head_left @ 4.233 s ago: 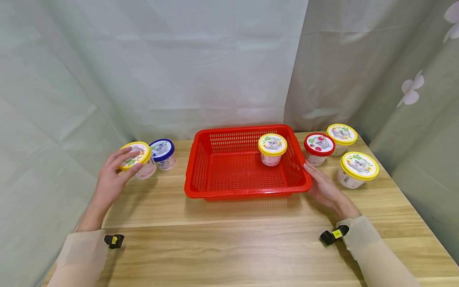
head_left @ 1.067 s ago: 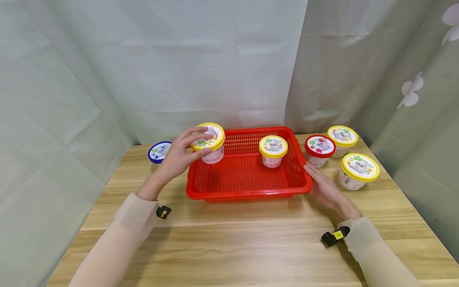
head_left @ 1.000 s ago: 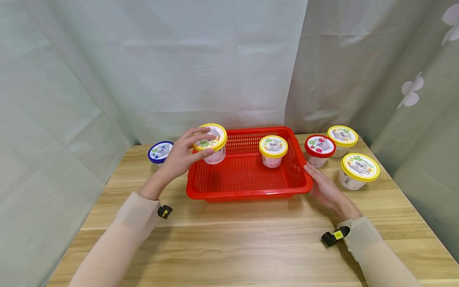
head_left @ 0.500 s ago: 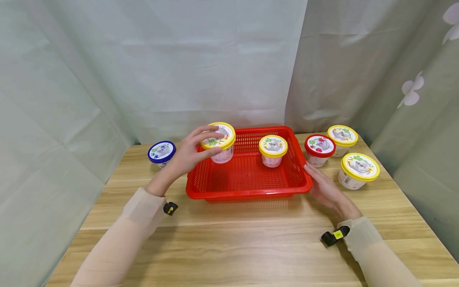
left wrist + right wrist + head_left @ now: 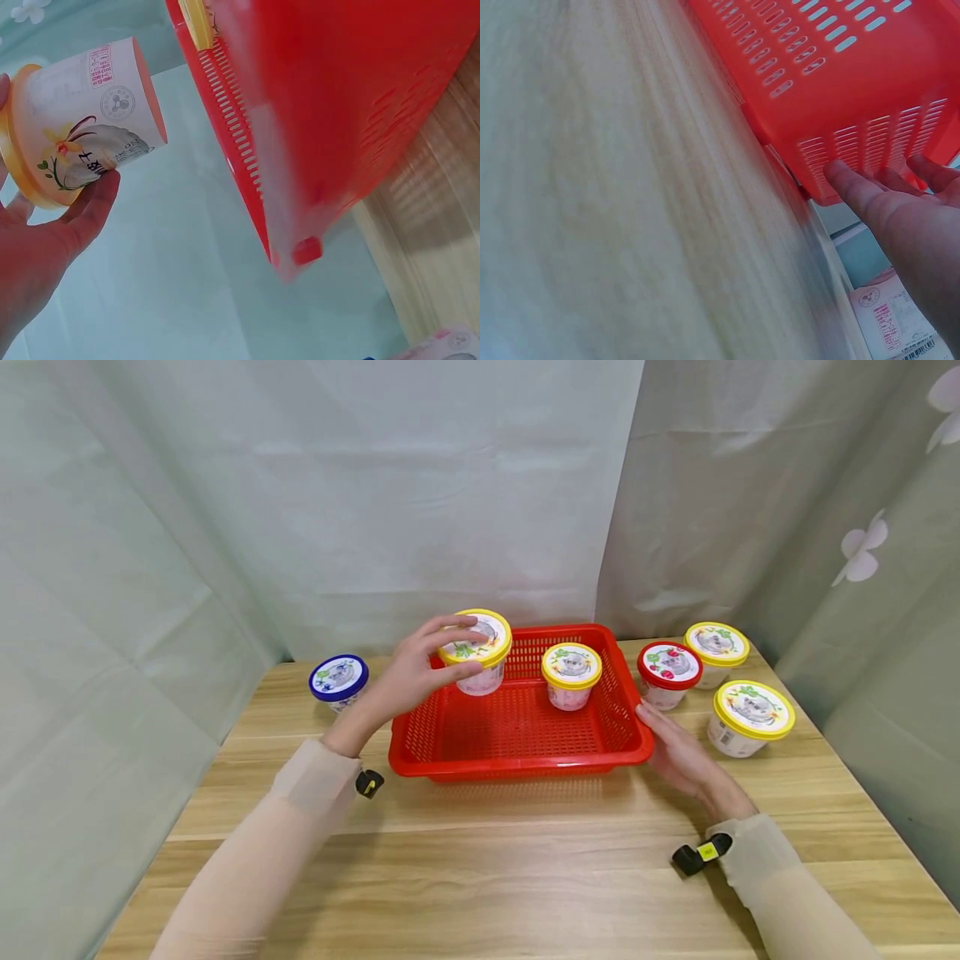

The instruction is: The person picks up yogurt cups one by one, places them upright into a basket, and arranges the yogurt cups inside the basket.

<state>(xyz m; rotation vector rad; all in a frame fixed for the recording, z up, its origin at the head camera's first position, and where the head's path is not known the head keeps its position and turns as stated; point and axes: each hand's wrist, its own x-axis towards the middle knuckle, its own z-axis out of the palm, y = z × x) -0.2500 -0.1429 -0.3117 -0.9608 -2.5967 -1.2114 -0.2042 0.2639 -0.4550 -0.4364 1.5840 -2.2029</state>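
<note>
A white paper food tub with a yellow lid (image 5: 491,652) is held by my left hand (image 5: 420,664), thumb and fingers around its lid. It hangs upright above the left back of a red plastic basket (image 5: 517,766). The left wrist view shows a flower print on the tub (image 5: 82,124). Inside the basket, toward the right, stands another yellow-lidded tub (image 5: 571,677). My right hand (image 5: 682,756) lies at the basket's right end; the right wrist view shows its outstretched fingers (image 5: 855,187) against the slotted side wall.
A blue-lidded tub (image 5: 339,681) stands left of the basket on the wooden table (image 5: 480,877). At its right stand a red-lidded tub (image 5: 669,672) and two yellow-lidded tubs, one behind (image 5: 716,647) and one nearer (image 5: 750,714). Pale cloth (image 5: 375,485) hangs behind.
My left hand gripped the yellow-lidded tub at the far left, lifted it and carried it right over the basket. During the last second it has moved further right. The right hand has stayed put.
</note>
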